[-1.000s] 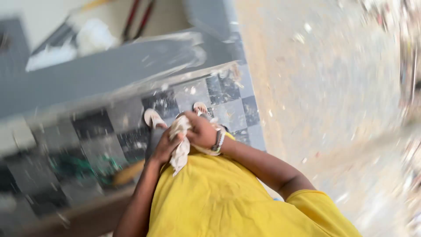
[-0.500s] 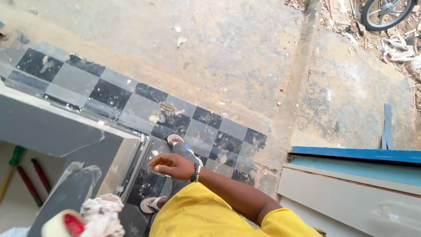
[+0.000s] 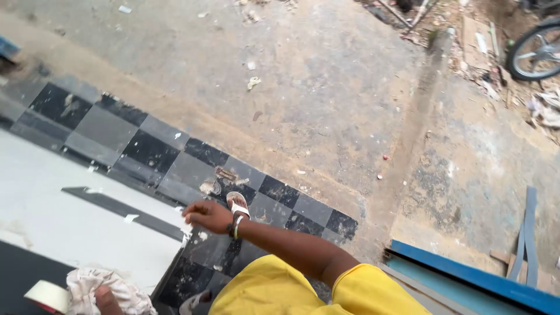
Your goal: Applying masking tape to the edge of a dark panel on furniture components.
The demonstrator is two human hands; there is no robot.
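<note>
Left hand [image 3: 108,300] half-hidden under rag [image 3: 102,289]

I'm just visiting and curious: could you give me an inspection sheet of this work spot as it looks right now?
Surface: large white flat panel with a dark grey strip across it, beside black and grey checkered floor tiles.
Job's things: crumpled white cloth and cream roll of tape, at the bottom edge.
Clutter: small pale scraps on the bare concrete ground; rubble at top right.
Hands: left hand in the cloth; right hand, wearing a wristband, at the panel's edge, fingers loosely curled.
Cables: nothing seen.
Surroundings: bicycle wheel at top right, blue-edged board at bottom right, white sandal on the tiles.
</note>
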